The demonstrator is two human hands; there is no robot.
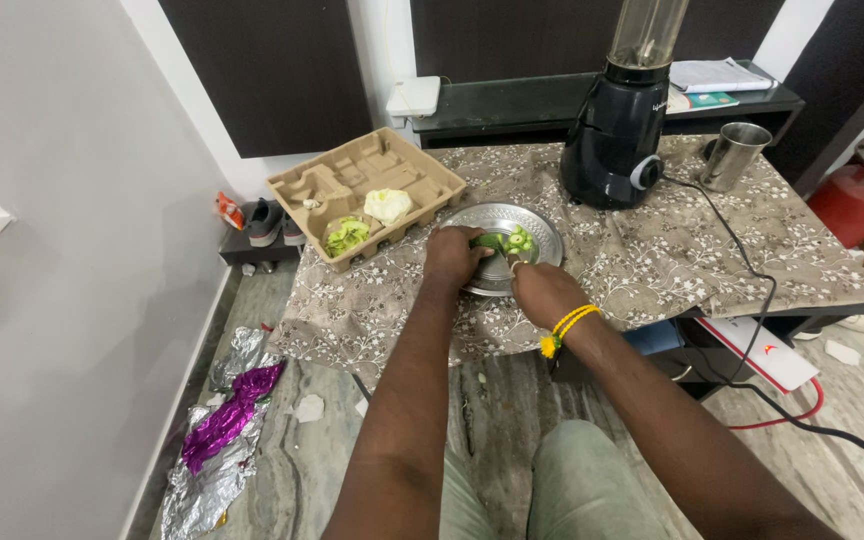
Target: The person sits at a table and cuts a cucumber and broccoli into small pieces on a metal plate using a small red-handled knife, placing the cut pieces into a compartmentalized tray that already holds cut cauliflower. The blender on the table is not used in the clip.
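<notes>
Shiny metal plate (pixel 542 232), matt patterned tablecloth (pixel 632 270), seemingly moulded-cardboard tray (pixel 297 190).

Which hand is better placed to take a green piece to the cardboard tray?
Probably the left hand: it rests on the green pieces in the plate, and the tray lies on its side.

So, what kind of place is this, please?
Probably a room at home used for preparing food: a blender and steel cup stand on a cloth-covered table, with shoes by the wall.
</notes>
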